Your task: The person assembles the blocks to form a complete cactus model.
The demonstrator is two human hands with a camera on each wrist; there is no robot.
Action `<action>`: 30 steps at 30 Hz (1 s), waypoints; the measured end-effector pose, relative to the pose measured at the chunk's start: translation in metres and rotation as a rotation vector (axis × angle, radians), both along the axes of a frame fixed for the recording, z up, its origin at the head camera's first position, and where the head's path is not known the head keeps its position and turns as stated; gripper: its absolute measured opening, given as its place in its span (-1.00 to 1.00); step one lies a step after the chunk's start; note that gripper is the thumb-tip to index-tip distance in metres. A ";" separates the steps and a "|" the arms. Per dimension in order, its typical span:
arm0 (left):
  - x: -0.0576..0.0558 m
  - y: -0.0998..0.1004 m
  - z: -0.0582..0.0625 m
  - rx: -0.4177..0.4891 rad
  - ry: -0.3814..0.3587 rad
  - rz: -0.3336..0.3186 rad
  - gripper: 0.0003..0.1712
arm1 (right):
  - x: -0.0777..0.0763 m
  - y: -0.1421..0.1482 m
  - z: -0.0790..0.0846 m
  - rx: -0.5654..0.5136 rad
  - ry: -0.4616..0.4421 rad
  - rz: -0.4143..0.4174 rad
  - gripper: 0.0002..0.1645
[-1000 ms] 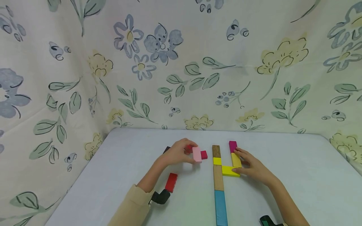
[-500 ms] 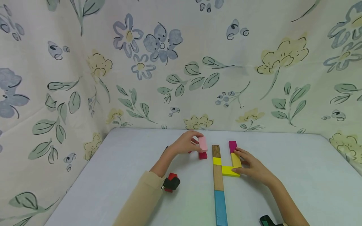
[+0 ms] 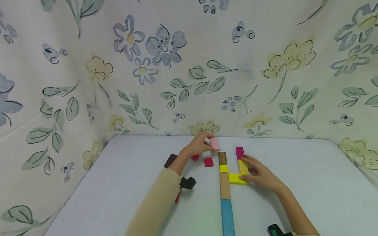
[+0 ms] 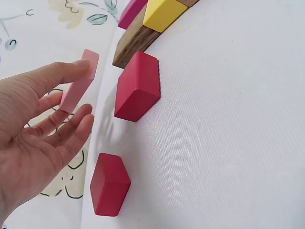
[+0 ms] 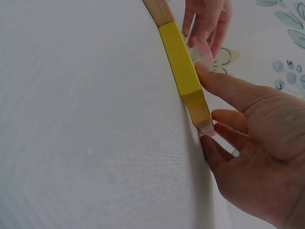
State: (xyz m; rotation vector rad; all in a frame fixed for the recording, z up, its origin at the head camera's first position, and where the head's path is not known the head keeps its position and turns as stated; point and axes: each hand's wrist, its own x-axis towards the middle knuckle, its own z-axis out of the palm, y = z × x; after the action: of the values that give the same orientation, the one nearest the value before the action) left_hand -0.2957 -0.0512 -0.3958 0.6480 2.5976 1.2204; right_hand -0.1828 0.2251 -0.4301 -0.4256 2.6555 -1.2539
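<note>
My left hand (image 3: 198,146) pinches a pink block (image 3: 215,144) between thumb and fingers, held near the far end of a dark wooden block (image 3: 222,158). That block heads a column with a small yellow block (image 3: 223,168), a tan block (image 3: 224,186) and a blue block (image 3: 227,216). A bright yellow block (image 3: 236,179) juts right from the column. Behind it an ochre yellow block (image 3: 243,167) leads to a magenta block (image 3: 240,152). My right hand (image 3: 264,175) touches these yellow blocks, thumb on the bright one, fingers along the ochre one.
Two red blocks, a nearer one (image 3: 208,162) and one partly behind the left hand (image 3: 195,157), lie left of the column. A dark block (image 3: 170,160) sits farther left. The left sleeve mostly covers another red block (image 3: 178,196). A floral cloth (image 3: 177,65) hangs behind the table.
My left hand has carried the pink block away and to the right, past the red block, to the column's far end. The right hand stays on the yellow blocks. The view has shifted slightly.
</note>
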 end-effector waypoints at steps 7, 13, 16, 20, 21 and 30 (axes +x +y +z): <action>-0.012 0.013 -0.010 -0.001 -0.007 0.030 -0.30 | 0.000 0.002 0.000 0.006 -0.002 -0.009 0.00; -0.019 0.020 -0.015 -0.030 -0.024 0.068 -0.29 | 0.000 0.002 -0.001 0.006 -0.007 -0.015 -0.01; -0.020 0.020 -0.016 -0.053 -0.033 0.079 -0.30 | 0.000 0.001 -0.001 0.002 -0.012 -0.013 0.00; -0.023 0.019 -0.016 -0.090 -0.037 0.072 -0.30 | 0.000 0.000 0.001 0.003 -0.011 -0.010 0.00; -0.023 0.019 -0.017 -0.093 -0.041 0.074 -0.29 | 0.000 -0.001 0.001 0.004 -0.011 -0.010 0.00; -0.025 0.018 -0.024 0.001 -0.079 0.167 -0.41 | 0.000 -0.001 -0.001 -0.002 -0.010 -0.010 0.00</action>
State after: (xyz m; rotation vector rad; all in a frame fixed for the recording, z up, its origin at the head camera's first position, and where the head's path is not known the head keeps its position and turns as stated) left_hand -0.3210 -0.0329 -0.4196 0.3805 2.6289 1.2662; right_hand -0.1825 0.2243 -0.4307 -0.4062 2.6516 -1.2584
